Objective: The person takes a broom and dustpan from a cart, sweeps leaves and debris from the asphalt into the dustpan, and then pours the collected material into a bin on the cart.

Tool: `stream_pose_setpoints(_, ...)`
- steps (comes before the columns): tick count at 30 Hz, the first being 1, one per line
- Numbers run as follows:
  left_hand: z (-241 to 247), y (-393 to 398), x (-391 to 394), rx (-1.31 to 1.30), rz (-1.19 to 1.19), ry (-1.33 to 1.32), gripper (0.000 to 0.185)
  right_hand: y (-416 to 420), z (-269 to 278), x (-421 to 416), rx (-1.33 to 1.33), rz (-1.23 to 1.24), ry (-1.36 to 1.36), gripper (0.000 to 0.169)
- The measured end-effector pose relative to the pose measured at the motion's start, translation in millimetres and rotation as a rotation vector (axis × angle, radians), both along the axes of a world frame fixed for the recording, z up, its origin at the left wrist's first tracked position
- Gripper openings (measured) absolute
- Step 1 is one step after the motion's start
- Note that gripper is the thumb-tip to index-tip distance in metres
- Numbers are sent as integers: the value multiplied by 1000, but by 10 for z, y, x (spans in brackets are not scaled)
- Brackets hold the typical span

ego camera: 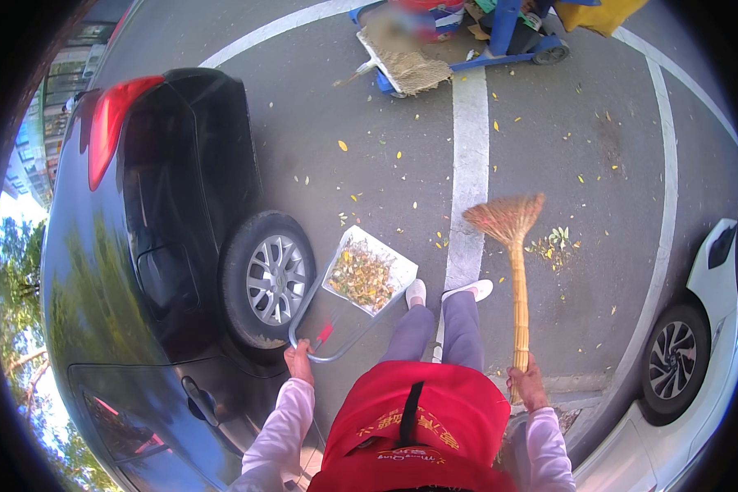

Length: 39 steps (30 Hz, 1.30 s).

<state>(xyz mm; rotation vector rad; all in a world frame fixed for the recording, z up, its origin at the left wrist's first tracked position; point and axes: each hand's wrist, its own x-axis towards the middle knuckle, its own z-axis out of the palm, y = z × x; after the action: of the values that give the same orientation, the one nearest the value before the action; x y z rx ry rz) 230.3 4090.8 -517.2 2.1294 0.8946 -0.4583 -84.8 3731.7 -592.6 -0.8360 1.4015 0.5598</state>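
Note:
My left hand [299,361] is closed around the bent metal handle of a white dustpan [404,270]. Dry leaves [361,275] lie in the pan, which hangs beside the dark car's rear wheel. In my right hand [528,382] is the lower end of a straw broom [519,295]. The broom's bristle head points away from me, over or just right of the white painted line; whether it touches the ground I cannot tell. A small heap of leaves [556,246] lies on the asphalt to the right of the broom.
A dark car [178,246] stands close on my left and a white car [713,344] at the right. Ahead is a blue wheeled cart [498,60] with a bucket and a mat-like piece on it. Scattered leaves dot the asphalt around the white line [470,154].

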Motion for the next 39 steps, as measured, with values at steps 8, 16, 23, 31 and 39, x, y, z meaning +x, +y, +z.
stream_pose_setpoints(8,305,217,377,134,152,35,22,-73,-774,3369,-312,891,-452,70)
stream_pose_setpoints(16,1217,1125,607,292,286,-57,19,1628,-560,6038,-338,1246,-587,64)
stream_pose_setpoints(23,980,1152,245,188,168,-15,24,837,-1400,5075,-367,1188,-367,60)
stream_pose_setpoints(31,1018,984,439,245,210,66,24,-420,-512,2493,-402,983,-76,70)
stream_pose_setpoints(39,1241,647,642,173,296,58,22,-219,393,2733,-285,1033,-271,72)
